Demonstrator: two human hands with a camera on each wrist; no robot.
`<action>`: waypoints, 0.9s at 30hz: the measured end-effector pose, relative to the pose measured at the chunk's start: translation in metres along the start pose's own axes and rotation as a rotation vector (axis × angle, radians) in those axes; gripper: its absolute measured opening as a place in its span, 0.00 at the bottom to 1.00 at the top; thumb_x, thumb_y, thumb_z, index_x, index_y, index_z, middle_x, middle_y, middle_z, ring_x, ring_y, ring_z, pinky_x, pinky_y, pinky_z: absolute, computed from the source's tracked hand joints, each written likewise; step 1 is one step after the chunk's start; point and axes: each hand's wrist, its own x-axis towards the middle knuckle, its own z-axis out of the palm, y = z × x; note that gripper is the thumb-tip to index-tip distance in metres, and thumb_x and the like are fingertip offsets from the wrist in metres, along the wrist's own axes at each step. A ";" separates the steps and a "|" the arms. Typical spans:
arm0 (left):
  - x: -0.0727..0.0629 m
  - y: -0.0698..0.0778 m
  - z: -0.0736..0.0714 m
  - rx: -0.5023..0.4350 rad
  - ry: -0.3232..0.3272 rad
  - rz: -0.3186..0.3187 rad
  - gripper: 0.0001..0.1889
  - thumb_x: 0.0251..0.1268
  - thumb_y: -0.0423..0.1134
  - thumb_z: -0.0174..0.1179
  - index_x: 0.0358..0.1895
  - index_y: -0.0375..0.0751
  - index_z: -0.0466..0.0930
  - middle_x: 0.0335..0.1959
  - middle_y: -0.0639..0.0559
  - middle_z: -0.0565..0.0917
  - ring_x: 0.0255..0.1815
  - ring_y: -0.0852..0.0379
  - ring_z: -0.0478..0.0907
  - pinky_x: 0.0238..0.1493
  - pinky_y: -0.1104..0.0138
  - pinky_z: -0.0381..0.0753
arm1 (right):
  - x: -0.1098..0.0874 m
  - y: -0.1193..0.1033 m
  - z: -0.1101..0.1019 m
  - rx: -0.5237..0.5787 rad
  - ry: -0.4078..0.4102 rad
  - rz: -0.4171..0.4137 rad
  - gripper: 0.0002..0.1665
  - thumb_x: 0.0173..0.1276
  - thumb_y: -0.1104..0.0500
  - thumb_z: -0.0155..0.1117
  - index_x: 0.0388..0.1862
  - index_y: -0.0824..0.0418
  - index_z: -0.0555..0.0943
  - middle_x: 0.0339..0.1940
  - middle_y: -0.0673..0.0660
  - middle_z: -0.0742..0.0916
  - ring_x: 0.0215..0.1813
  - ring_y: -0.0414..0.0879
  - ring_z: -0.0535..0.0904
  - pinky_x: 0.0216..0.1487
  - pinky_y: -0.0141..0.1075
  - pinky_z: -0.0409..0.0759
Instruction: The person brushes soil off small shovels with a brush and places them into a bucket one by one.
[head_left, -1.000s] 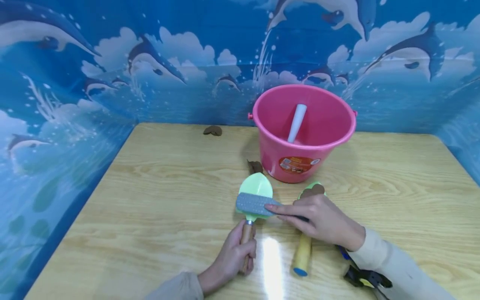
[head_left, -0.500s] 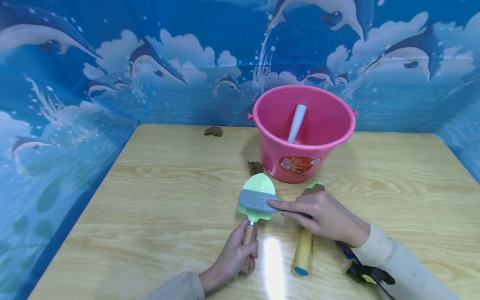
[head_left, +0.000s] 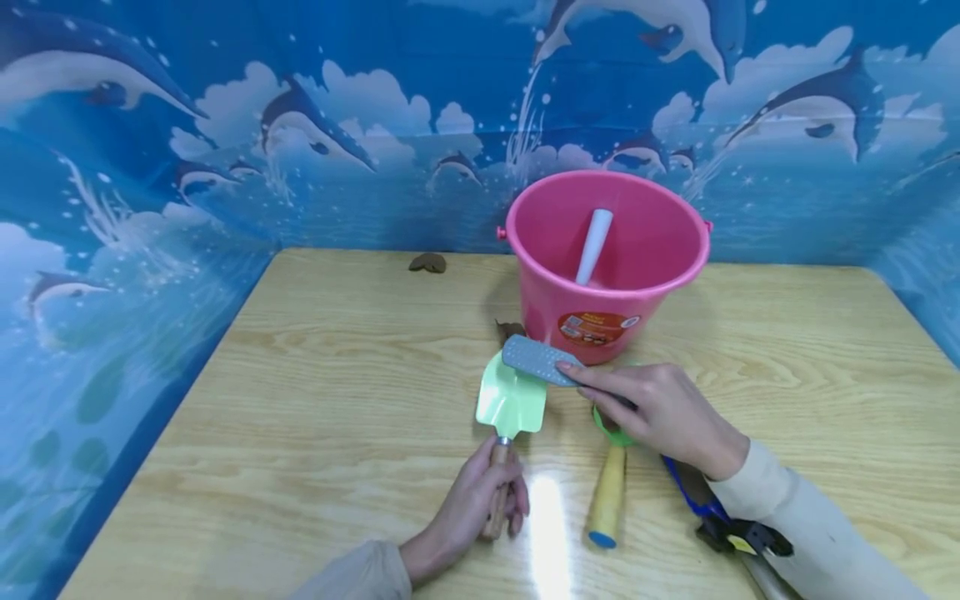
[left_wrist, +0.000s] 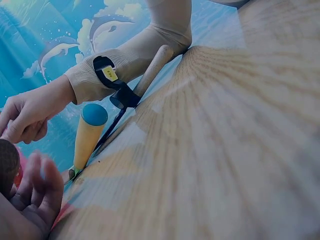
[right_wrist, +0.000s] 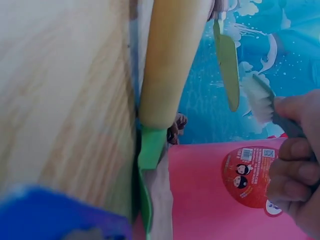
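Observation:
In the head view my left hand [head_left: 468,508] holds the wooden handle of a light green trowel [head_left: 510,408], its blade pointing away from me. Some of that hand's fingers stand off the handle. My right hand [head_left: 667,417] grips a grey scrub brush [head_left: 536,360], one finger lying along its back. The brush is over the upper right of the blade. White bristles [right_wrist: 257,100] show in the right wrist view, apart from the trowel there. Under the right hand lies a green-headed tool with a yellow handle [head_left: 609,500]; its head is partly hidden.
A pink bucket [head_left: 547,321] stands behind the hands, with a pale handle [head_left: 594,246] leaning inside. One brown dry leaf [head_left: 508,331] lies by its base, another [head_left: 427,262] at the table's back edge. A blue-edged tool [head_left: 701,500] lies beneath the right forearm.
The brush has moved from across the middle of the blade up and right, toward its tip. The left hand's fingers have loosened on the handle. More of the green-headed tool shows.

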 end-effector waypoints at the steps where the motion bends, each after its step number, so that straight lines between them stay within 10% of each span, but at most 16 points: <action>1: 0.000 0.000 0.000 -0.025 -0.006 0.004 0.15 0.77 0.41 0.39 0.47 0.29 0.61 0.26 0.46 0.78 0.21 0.58 0.75 0.23 0.69 0.81 | 0.000 -0.001 0.000 0.013 0.002 -0.011 0.20 0.73 0.48 0.56 0.60 0.53 0.80 0.21 0.37 0.80 0.20 0.25 0.64 0.22 0.20 0.66; 7: 0.001 -0.001 -0.003 -0.052 0.030 0.068 0.19 0.79 0.46 0.40 0.50 0.29 0.58 0.38 0.35 0.82 0.19 0.61 0.77 0.18 0.69 0.80 | 0.002 -0.004 0.002 0.074 -0.002 -0.023 0.24 0.75 0.44 0.49 0.59 0.55 0.81 0.23 0.41 0.84 0.20 0.25 0.65 0.21 0.17 0.66; 12: 0.002 0.004 -0.006 -0.115 0.168 -0.054 0.14 0.76 0.47 0.44 0.45 0.37 0.62 0.21 0.51 0.75 0.11 0.65 0.62 0.08 0.75 0.60 | 0.003 -0.006 0.003 0.091 0.013 -0.032 0.24 0.75 0.44 0.50 0.58 0.56 0.81 0.29 0.46 0.88 0.21 0.26 0.70 0.21 0.18 0.68; 17: 0.003 0.006 -0.008 -0.158 0.163 -0.114 0.24 0.77 0.55 0.32 0.45 0.35 0.65 0.20 0.54 0.71 0.14 0.63 0.62 0.13 0.75 0.62 | 0.003 -0.007 0.002 0.116 0.046 -0.051 0.23 0.74 0.46 0.52 0.57 0.57 0.81 0.35 0.50 0.89 0.23 0.28 0.76 0.23 0.18 0.71; 27: 0.003 0.002 -0.005 -0.238 0.122 -0.076 0.12 0.68 0.37 0.54 0.42 0.39 0.60 0.20 0.55 0.73 0.10 0.67 0.60 0.08 0.77 0.58 | 0.004 -0.007 0.005 0.166 0.087 -0.119 0.19 0.73 0.51 0.57 0.57 0.58 0.82 0.35 0.51 0.89 0.23 0.30 0.77 0.24 0.18 0.73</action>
